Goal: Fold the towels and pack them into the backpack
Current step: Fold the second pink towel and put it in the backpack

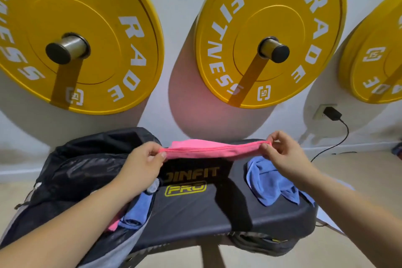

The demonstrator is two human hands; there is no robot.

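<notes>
A pink towel (208, 149) is stretched flat in the air above the black bench (195, 209). My left hand (143, 163) pinches its left end and my right hand (282, 150) pinches its right end. The black and grey backpack (74, 172) lies open on the bench's left side, under my left forearm. Inside its opening sit a folded blue towel (137, 213) and a bit of another pink towel (113, 225). A crumpled blue towel (269, 183) lies on the bench at the right, below my right hand.
Three yellow weight plates (269, 35) hang on steel pegs on the white wall behind the bench. A black charger (331, 113) sits in a wall socket at the right, its cable trailing down to the floor. Beige floor surrounds the bench.
</notes>
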